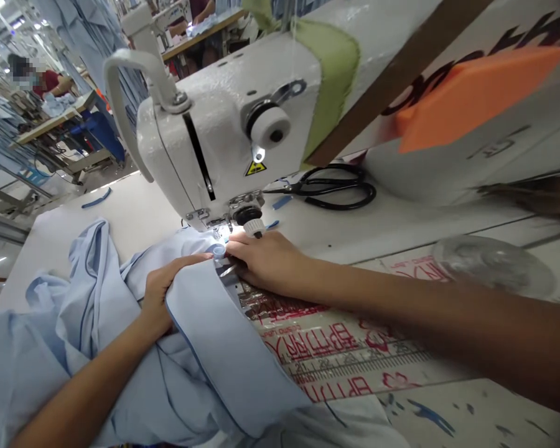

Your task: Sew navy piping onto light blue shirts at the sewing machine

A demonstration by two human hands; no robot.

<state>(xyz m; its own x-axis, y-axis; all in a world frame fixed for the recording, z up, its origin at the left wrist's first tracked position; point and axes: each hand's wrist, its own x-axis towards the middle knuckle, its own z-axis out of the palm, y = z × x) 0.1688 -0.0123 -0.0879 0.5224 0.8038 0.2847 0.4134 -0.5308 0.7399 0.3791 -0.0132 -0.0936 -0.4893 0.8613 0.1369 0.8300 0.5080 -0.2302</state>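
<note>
A light blue garment with dark blue piping (pixel 121 348) lies bunched on the table in front of a white sewing machine (pixel 224 130). My left hand (pixel 163 292) is closed on a fold of the cloth, with its fingers reaching toward the presser foot (pixel 221 233). My right hand (pixel 266 261) lies on the cloth's edge just right of the needle, fingers together and pressing the cloth down. A small curled tip of cloth sits under the foot between both hands.
Black scissors (pixel 331 186) lie behind the machine on the white table (pixel 135 211). A clear plastic dish (pixel 494 264) sits to the right. A printed ruler strip (pixel 345 354) is stuck to the tabletop. An orange piece (pixel 471 93) clings to the machine arm. Another person (pixel 42 81) works at a far bench.
</note>
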